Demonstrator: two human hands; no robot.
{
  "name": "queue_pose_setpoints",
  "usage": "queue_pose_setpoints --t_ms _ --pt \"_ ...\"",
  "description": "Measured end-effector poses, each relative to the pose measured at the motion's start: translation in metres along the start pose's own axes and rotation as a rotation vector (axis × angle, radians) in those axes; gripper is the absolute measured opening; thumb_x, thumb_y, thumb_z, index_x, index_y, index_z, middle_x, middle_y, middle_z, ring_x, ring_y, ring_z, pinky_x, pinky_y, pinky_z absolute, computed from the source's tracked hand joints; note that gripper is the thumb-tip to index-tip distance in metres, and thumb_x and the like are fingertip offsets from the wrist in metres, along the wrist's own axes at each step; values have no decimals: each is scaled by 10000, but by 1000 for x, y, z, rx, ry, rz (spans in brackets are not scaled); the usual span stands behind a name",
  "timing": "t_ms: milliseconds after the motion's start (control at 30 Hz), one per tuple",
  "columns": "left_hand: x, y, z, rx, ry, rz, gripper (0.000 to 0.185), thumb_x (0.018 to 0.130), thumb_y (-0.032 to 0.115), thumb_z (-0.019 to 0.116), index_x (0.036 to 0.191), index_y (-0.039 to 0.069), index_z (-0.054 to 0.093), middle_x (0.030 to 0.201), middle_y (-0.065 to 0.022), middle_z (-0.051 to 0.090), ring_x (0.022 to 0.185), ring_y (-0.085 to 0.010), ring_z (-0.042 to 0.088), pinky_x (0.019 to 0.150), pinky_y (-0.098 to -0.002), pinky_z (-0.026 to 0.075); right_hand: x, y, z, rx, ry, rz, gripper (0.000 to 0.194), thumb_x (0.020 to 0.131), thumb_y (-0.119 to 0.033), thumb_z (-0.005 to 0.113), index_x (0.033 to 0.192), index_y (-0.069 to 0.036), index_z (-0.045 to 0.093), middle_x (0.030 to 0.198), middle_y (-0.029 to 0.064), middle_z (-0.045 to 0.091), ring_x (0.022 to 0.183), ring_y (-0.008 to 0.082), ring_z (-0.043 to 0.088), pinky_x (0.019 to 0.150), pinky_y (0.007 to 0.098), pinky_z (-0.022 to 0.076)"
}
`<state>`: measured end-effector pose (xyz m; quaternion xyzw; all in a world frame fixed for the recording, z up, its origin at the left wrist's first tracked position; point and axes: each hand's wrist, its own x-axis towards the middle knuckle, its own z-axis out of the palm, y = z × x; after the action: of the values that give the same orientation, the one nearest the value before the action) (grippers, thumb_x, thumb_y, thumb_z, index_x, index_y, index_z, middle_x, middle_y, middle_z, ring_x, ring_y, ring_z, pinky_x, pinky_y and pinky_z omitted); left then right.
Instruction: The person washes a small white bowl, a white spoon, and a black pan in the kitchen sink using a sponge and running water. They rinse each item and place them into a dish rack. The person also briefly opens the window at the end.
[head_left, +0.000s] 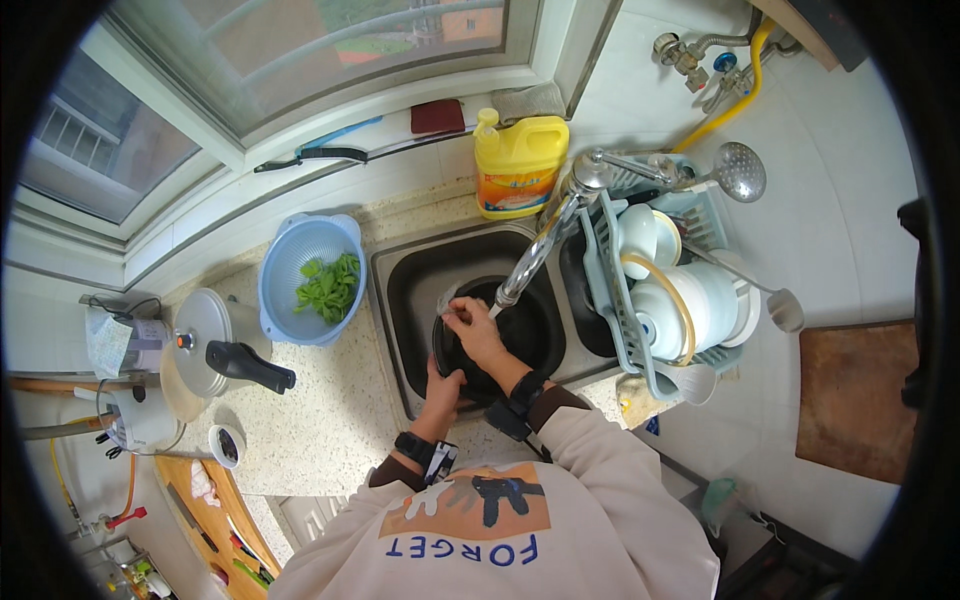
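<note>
A round black pan (534, 330) sits in the left basin of the stainless steel sink (380, 285). My left hand (444, 388) grips the pan's near left rim, thumb over the edge. My right hand (478, 334) is over the pan's left side, pinching a small silvery, see-through wad (448, 297) at the rim; its exact kind is unclear. The chrome faucet (536, 259) reaches over the pan, and a little water runs from its spout beside my right fingers. My right hand and forearm hide part of the pan.
Left of the sink stand a blue colander (274, 300) with leafy greens (328, 289) and a pressure cooker (201, 341). A yellow detergent jug (521, 169) is behind the basin. At right, a dish rack (630, 330) holds bowls and ladles. A knife (191, 517) lies on a wooden board.
</note>
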<state>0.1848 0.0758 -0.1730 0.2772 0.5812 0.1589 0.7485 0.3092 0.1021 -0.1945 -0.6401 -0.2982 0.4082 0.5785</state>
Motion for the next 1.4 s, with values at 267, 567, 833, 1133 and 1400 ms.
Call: queue_pose_setpoints --t_ms 267,567,833,1133,1400 --pt "34 -9 -17 102 90 49 918 732 12 590 1486 121 78 1093 -136 508 860 -238 583 640 -406 564 -17 32 -2 315 -368 495 248 840 -16 618 1082 -29 568 1016 50 588 929 158 547 806 289 444" --pt "59 -25 -30 117 106 -42 988 708 52 673 1489 138 74 1298 -176 409 1014 -300 565 707 -450 567 -20 73 -7 415 -447 769 217 847 -84 564 1057 -32 577 935 38 593 844 152 555 759 268 442" --pt "65 -15 -48 -417 -134 -289 492 848 388 558 1228 114 410 1132 -124 532 991 -308 572 774 -551 512 -26 79 -22 166 -624 734 154 850 -191 575 863 -46 625 847 12 614 784 132 554 731 282 447" --pt "90 -56 -38 -106 256 -442 643 778 30 511 1339 124 211 1216 -191 403 1057 -363 525 728 -535 572 -5 72 -71 -617 -1086 169 256 691 -229 724 898 -97 649 920 111 676 848 293 629 734 379 483" --pt "59 -21 -16 -36 296 -264 739 756 16 498 1414 151 191 1175 -165 432 953 -297 524 699 -487 551 41 75 -109 -1098 -583 -85 330 816 -200 584 1106 -51 635 1154 136 629 1080 300 580 925 378 455"
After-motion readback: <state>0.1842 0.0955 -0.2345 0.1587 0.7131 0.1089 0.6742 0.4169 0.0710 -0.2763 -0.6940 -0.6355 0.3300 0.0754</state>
